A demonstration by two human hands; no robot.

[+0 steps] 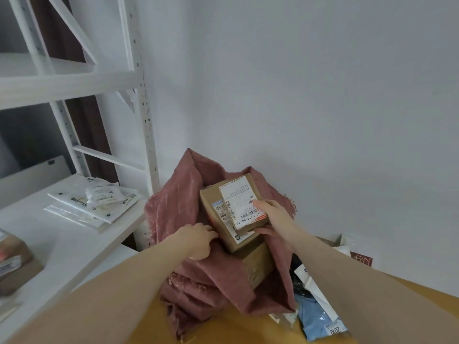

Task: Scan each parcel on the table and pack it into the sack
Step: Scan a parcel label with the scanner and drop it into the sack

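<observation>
A dusty-pink fabric sack stands open against the wall, low in the middle of the view. My right hand grips a small cardboard parcel with a white shipping label, held over the sack's mouth. It lies on a larger cardboard box inside the sack. Another brown box shows lower in the sack. My left hand grips the sack's near edge and holds it open.
A white table at left carries flat white mailers and a cardboard box at the far left edge. White metal shelving rises behind it. Bagged items, one blue, lie at lower right on a yellow surface.
</observation>
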